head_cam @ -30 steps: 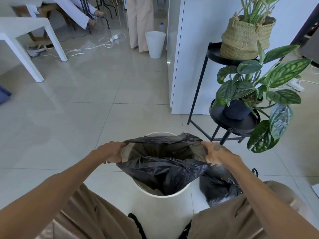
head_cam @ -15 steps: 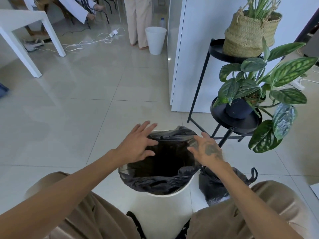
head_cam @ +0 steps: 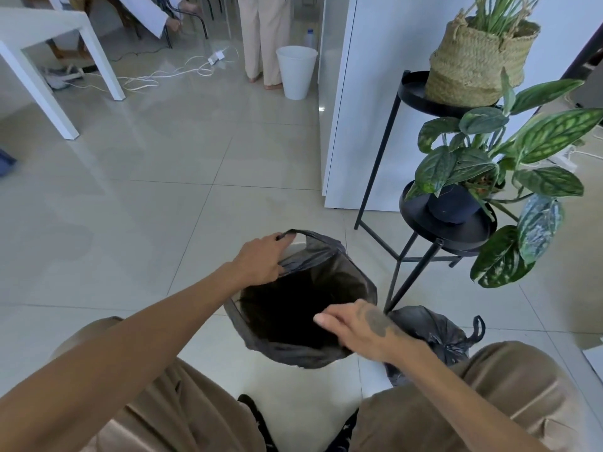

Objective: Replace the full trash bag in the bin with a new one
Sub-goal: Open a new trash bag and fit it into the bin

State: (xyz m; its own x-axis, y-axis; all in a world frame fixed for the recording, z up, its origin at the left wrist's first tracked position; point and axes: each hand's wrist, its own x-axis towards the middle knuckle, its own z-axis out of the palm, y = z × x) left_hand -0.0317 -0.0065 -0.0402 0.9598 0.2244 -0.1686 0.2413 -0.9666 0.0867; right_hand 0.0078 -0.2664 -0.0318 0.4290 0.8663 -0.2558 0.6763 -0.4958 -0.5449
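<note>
Pale glossy floor tiles (head_cam: 156, 197) carried it all: the lined bin (head_cam: 295, 383) stood dead centre, a tied full bag (head_cam: 434, 337) just right of it, a black plant stand (head_cam: 408, 256) beyond that, a white bin (head_cam: 296, 73) far behind.

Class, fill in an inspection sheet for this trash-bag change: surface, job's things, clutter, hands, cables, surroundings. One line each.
Surface: glossy tiled floor, no spills seen.
Job's things: new black liner open in the bin, folded over the near rim, far edge still bunched; tied full bag on the floor, right of the bin.
Clutter: nothing seen around the bin.
Hands: left hand gripping the liner's far edge; right hand over the near rim, grip unclear.
Cables: white cords loose on the floor by the table.
Surroundings: black plant stand close on the right; second white bin and a standing person beyond.
</note>
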